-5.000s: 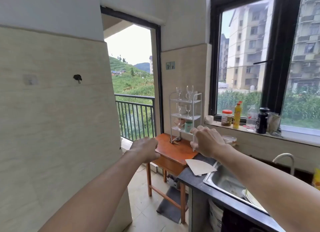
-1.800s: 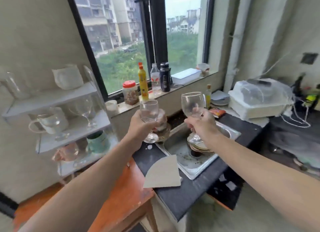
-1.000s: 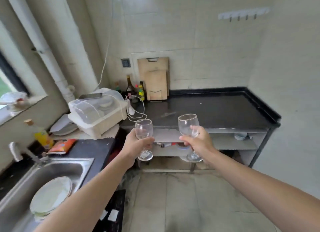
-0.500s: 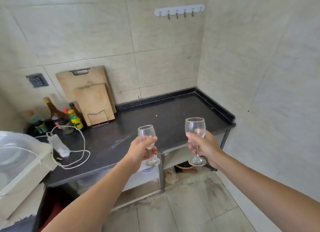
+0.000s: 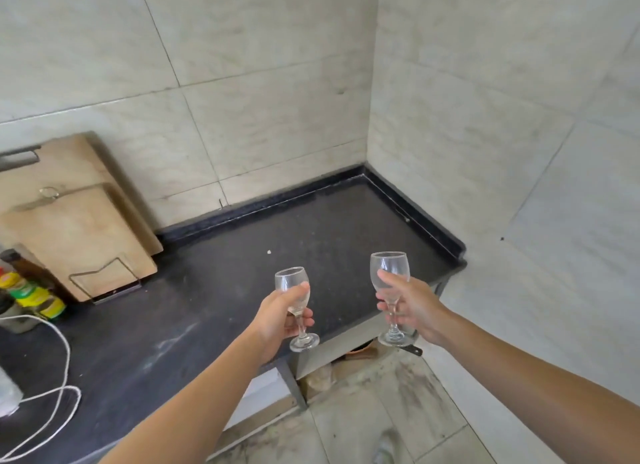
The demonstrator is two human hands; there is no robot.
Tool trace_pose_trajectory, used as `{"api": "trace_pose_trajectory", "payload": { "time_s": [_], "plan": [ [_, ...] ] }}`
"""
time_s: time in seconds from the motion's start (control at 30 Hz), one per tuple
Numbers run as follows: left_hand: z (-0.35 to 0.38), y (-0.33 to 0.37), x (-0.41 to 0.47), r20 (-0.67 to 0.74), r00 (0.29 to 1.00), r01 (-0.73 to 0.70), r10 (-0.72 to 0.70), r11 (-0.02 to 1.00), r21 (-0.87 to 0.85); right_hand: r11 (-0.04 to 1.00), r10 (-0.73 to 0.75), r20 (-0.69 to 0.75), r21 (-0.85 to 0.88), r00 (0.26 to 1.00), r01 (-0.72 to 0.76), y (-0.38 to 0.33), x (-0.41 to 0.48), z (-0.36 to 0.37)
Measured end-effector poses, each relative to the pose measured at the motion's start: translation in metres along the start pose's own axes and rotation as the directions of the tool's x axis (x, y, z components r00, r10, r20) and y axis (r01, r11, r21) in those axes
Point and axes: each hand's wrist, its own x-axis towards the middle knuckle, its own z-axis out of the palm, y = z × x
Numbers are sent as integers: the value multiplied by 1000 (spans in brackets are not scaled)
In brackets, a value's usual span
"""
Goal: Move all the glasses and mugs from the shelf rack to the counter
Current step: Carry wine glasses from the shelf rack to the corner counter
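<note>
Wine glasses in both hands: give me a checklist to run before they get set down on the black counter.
1. Left hand holds the smaller wine glass firmly by bowl and stem: ok.
2. Right hand holds the taller wine glass firmly by bowl and stem: ok.
3. Both glasses upright: ok.
4. Black counter bare ahead of the hands: ok, only a small pale speck lies there.
5. White cord and cutting boards clear of the landing spot: ok, both lie far left.
6. Glass feet over the counter: cannot tell, they appear at its front edge.
</note>
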Motion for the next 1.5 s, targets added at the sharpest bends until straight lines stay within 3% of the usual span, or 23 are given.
{"api": "trace_pose_trajectory", "payload": {
  "time_s": [0.23,0.43,0.97,1.17,1.5],
  "plan": [
    [20,35,108,-79,991,100,-105,993,-64,995,64,30,-73,997,-62,-50,126,-19],
    [21,65,183,-58,987,147,-152,986,-72,988,70,12,-140,997,-68,-84,215,-11],
    [42,176,434,-86,996,27,-19,995,95,919,-147,-122,-385,982,90,-180,457,7],
    [64,185,505,-56,997,-44,58,974,221,925,-164,-145,-367,976,100,-188,527,5],
    [82,183,562,-71,997,-15,37,958,285,912,-150,-76,-397,986,108,-185,579,-3]
  ]
}}
